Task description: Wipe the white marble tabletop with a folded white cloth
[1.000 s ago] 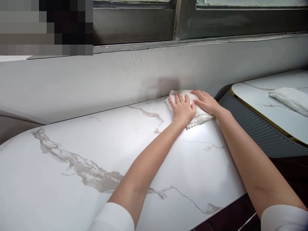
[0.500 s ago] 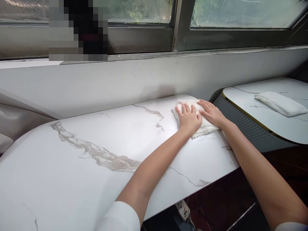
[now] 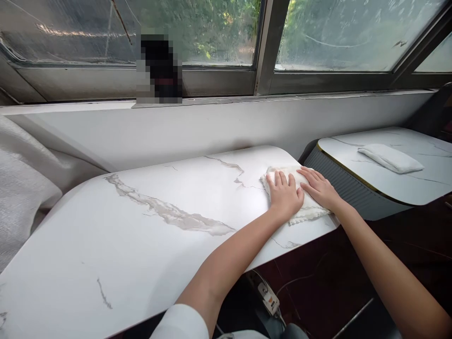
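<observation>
A white folded cloth (image 3: 306, 213) lies on the right end of a white marble-patterned tabletop (image 3: 148, 226). Both my hands press flat on it, side by side. My left hand (image 3: 284, 195) covers the cloth's left part, fingers stretched out and pointing toward the wall. My right hand (image 3: 319, 187) lies on its right part, fingers extended and angled to the left, almost touching the left hand. The cloth's frilled edge shows below my hands near the table's right front rim.
A second marble-top table (image 3: 388, 181) with a dark ribbed side stands at the right, with another folded white cloth (image 3: 390, 158) on it. A white wall ledge and window run behind. White wrapping material (image 3: 24, 188) lies at the left. A power strip (image 3: 268, 298) sits on the dark floor below.
Both hands and the cloth have slid from beside the wall back toward the table's near right edge. The view has tilted up, showing more window.
</observation>
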Demonstrator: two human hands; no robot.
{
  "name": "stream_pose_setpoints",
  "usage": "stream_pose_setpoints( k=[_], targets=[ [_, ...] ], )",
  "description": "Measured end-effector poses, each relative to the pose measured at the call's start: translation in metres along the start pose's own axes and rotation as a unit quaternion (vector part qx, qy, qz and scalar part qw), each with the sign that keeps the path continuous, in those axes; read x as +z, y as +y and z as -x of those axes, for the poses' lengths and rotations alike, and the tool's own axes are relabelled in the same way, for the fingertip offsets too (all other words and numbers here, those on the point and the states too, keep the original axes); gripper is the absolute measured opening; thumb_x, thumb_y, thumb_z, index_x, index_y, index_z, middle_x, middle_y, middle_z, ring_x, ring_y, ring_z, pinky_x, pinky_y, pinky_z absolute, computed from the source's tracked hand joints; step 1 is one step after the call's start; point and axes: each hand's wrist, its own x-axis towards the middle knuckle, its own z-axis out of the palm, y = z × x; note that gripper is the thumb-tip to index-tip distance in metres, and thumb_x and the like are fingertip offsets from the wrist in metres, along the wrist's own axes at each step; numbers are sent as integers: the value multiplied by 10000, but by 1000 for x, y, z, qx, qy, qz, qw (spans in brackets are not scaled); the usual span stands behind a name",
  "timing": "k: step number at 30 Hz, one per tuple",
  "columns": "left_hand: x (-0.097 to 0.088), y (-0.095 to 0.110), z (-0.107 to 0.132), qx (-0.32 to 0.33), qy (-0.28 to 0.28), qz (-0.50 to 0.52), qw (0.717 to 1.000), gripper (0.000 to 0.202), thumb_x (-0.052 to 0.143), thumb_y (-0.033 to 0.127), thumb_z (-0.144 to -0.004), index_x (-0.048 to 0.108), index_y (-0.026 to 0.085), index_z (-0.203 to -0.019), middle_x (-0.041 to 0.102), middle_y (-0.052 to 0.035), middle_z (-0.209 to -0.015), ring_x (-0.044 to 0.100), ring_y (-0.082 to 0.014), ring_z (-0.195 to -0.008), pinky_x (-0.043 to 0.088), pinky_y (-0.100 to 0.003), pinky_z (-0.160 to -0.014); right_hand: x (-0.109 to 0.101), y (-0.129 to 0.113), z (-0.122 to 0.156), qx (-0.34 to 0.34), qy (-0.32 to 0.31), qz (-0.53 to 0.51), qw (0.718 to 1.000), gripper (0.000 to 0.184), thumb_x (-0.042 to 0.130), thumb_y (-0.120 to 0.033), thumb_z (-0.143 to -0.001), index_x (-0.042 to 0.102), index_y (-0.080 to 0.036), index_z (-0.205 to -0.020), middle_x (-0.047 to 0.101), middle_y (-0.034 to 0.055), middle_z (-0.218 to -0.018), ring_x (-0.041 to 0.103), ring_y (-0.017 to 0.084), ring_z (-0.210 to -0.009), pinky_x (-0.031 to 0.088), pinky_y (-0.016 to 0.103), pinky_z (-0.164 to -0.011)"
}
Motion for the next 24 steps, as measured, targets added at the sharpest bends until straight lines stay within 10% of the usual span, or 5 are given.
stream_pose_setpoints(
  k=[24],
  targets=[
    [-15, -10, 46, 70, -32, 11, 997, 603, 246, 410, -1022, 361, 89, -1519, 354, -223, -1577, 266, -352, -1494, 184, -627, -1199, 7, -36, 49, 16, 39, 67, 997, 556, 242, -453, -978, 462, -224, -1435, 476, 116, -1517, 396, 326, -1429, 386, 558, -1122]
  ],
)
